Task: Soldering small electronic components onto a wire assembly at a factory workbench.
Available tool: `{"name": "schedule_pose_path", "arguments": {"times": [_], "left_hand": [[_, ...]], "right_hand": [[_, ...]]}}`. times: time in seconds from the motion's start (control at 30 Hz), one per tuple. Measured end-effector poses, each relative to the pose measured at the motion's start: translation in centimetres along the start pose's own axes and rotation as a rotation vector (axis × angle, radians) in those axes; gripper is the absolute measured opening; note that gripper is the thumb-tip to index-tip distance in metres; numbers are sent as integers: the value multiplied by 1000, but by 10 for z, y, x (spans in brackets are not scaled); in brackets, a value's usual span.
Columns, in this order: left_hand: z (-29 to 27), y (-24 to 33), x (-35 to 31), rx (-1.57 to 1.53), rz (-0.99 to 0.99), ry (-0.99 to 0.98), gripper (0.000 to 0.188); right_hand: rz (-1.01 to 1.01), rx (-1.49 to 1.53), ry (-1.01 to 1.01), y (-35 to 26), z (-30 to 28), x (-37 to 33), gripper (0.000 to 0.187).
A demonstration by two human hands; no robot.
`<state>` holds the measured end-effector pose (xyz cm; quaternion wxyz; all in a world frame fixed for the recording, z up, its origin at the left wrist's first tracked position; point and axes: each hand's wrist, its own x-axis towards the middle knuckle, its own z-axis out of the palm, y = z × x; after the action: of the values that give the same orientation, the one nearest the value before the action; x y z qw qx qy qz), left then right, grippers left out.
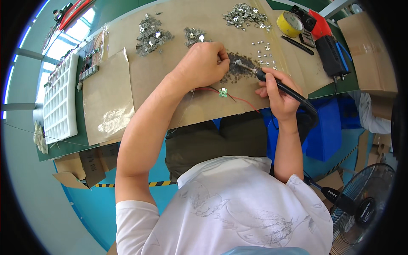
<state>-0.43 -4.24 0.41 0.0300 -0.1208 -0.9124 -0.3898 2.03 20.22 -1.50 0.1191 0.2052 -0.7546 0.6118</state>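
My left hand (pixel 202 66) is closed in a pinch over the table, with a thin solder wire (pixel 189 104) trailing from it toward the front edge. My right hand (pixel 282 93) grips a soldering iron (pixel 261 75) by its black handle, a thick black hose running back from it. The iron's metal tip points left, close to my left fingertips. Beneath both lies a spread of small dark brown parts (pixel 231 77). Nearer me rests a small green circuit board (pixel 223 92) with a red wire (pixel 245 101) and a dark one beside it. My fingers hide what lies directly under them.
Heaps of small metal parts (pixel 153 36) lie toward the back, with more shiny pieces (pixel 246 16) at far right. A yellow tape roll (pixel 290 24), a black pen (pixel 297 45) and a black device (pixel 332 57) stand right. A white compartment tray (pixel 61 102) is left; a fan (pixel 363 208) stands lower right.
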Motion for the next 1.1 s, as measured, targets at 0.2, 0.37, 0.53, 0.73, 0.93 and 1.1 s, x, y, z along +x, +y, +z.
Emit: {"name": "schedule_pose_path", "arguments": {"times": [0.2,0.37,0.53,0.73,0.93,1.1], "left_hand": [[1,-2,-1,13,15,0,20],[-1,0,-1,32,8,-3,20],[-3,3,1,-67,-63,29,19],[-2,-7,1,-298,-209,62,18],[-27,-5,-1,-384,-269,133,21],[-41,-6,1,-422,-343,-70,21]], "right_hand": [[-14,3,5,0,1,0,15],[-20,-13,4,0,1,1,14],[-74,46,32,4,-2,-1,16],[-162,-184,-5,-7,2,-13,33],[-430,-338,-167,-33,31,-16,38],[-499,-420,-141,-25,38,-18,39]]}}
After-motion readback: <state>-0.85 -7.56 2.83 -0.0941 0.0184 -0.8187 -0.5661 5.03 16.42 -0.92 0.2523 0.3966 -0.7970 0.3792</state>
